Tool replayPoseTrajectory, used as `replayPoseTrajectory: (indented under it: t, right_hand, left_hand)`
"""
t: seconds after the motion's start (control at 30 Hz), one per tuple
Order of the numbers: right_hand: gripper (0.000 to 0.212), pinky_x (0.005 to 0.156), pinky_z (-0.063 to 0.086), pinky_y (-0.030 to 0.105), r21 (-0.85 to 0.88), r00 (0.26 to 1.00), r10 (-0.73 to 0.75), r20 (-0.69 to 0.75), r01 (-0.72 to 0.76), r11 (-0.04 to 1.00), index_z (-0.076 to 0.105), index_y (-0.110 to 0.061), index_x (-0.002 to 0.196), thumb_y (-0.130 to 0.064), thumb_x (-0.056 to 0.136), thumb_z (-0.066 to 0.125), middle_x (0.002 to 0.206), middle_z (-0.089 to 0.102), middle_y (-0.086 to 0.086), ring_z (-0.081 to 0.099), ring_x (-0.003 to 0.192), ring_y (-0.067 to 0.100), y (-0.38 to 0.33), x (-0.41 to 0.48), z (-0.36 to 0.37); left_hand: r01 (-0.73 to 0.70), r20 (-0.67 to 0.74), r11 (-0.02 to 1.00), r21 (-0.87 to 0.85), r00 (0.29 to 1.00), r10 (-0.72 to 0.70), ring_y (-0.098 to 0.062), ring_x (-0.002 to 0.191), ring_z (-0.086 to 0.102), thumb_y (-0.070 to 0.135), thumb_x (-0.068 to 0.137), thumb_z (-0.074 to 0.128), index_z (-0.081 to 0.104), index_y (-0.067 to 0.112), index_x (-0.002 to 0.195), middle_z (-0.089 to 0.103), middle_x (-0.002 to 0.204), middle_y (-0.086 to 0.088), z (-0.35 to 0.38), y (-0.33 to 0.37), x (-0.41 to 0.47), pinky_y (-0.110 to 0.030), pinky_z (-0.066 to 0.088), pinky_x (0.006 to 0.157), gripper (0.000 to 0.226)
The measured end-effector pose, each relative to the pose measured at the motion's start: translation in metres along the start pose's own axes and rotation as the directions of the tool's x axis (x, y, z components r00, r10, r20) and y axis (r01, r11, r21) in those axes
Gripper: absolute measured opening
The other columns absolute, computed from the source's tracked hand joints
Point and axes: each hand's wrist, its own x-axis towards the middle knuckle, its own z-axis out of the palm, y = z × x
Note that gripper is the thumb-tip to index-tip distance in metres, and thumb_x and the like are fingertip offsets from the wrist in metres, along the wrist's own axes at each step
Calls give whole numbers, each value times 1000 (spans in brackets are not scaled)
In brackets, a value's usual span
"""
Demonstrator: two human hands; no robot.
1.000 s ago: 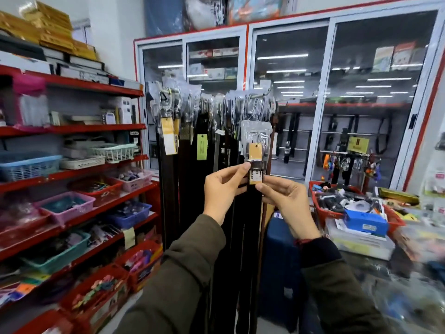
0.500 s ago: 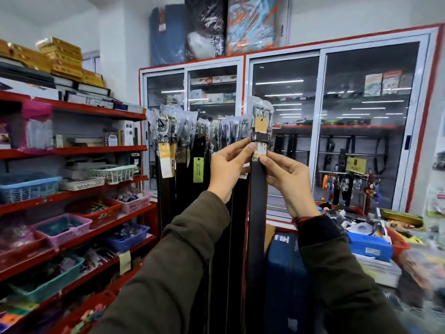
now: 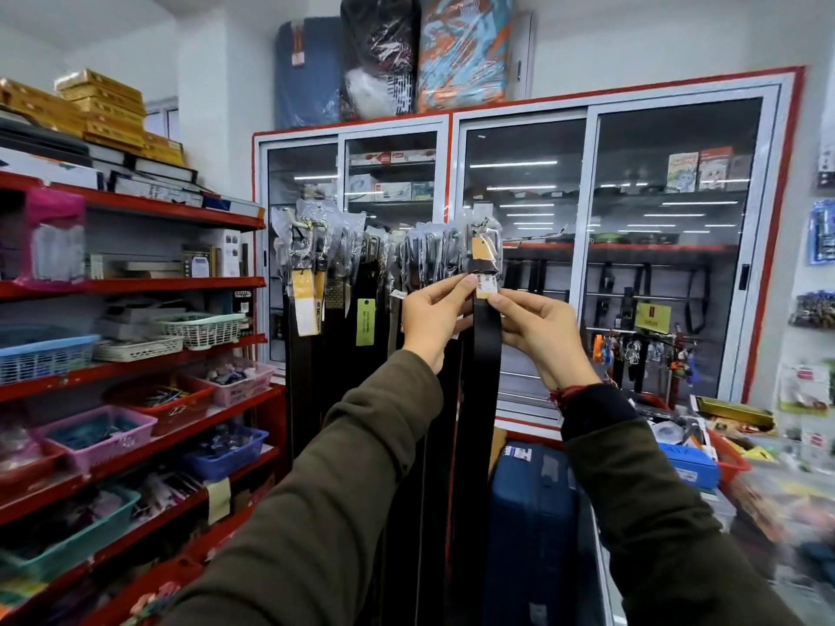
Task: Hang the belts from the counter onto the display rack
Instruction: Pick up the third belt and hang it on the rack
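A dark belt (image 3: 487,354) hangs straight down in front of me, its buckle end wrapped in clear plastic with a tan tag. My left hand (image 3: 431,316) pinches it just below the buckle from the left, and my right hand (image 3: 537,336) pinches it from the right. The wrapped buckle is level with the top of the display rack (image 3: 298,223), at the right end of a row of several hanging belts (image 3: 343,336). Whether the buckle sits on a hook is hidden by the plastic.
Red shelves (image 3: 135,286) with baskets of small goods fill the left. A glass-door cabinet (image 3: 587,246) stands behind the rack. A blue suitcase (image 3: 528,512) stands below the belts. The cluttered counter (image 3: 723,449) with a red tray lies at the right.
Both hands have raised the belt from below the row of buckles up to the level of the rack's top. My view has tilted upward.
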Motion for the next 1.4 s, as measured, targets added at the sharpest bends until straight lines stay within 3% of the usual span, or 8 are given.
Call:
replayPoseTrajectory:
  t: [0.1,0.2,0.3,0.43,0.57,0.7,1.13,1.4]
  right_hand:
    - [35,81,64,33,-34,1000,23,10,-23,999,67,6,124,-9,92,71,112,74,25,73,91,26,6,3,4]
    - [33,84,64,39,-80,1000,7,-28,-10,997,66,1,125,-11,95,69,117,74,24,74,102,30,17,3,9]
    - [32,89,62,37,-297,978,-189,-92,154,942,63,-13,132,-24,102,57,124,71,13,71,112,22,34,-4,12]
    - [47,121,34,25,-472,914,-405,22,366,802,38,-23,154,-33,108,41,160,41,-2,40,143,-3,59,-10,10]
    - [55,126,10,27,-545,865,-447,229,494,677,17,-34,161,-40,108,31,171,6,-18,3,158,2,71,-2,8]
    - [57,127,9,35,-614,857,-396,329,513,600,8,-38,161,-43,108,27,170,0,-23,-7,158,3,75,13,4]
    - [60,130,9,49,-714,853,-373,366,514,475,11,-26,162,-27,108,37,172,2,-10,-8,159,10,76,22,5]
    - [58,127,15,56,-603,770,-491,408,631,488,18,-25,161,-33,107,36,172,6,-8,-2,160,14,83,-6,53]
  left_hand:
    - [-2,-37,1000,31,999,4,-21,87,72,12,93,73,72,2,117,75,100,-11,-7,-5,2,-23,63,69,27]
    - [-61,-62,992,109,996,68,-33,107,73,14,93,74,71,5,122,75,114,-20,-13,-12,3,-40,63,88,30]
    - [-210,-32,933,293,973,230,-31,110,73,18,97,69,67,9,131,74,117,-20,-19,-21,1,-45,61,93,36]
    - [-477,168,637,606,859,483,-6,124,60,35,105,54,54,20,146,58,146,0,-33,-33,-4,-23,50,105,43]
    - [-599,429,294,745,767,477,-9,157,17,53,105,34,25,32,160,18,171,14,-46,-34,6,-32,23,125,60]
    - [-646,576,52,761,711,404,-15,160,3,48,107,33,16,30,163,5,173,9,-54,-34,27,-45,29,125,61]
    - [-582,547,-16,813,753,367,-20,161,4,45,108,31,11,27,164,4,174,6,-64,-37,32,-46,16,128,62]
    - [-559,520,-111,822,656,547,-18,161,1,49,107,29,17,23,163,9,173,2,-129,-4,-1,-49,1,130,63]
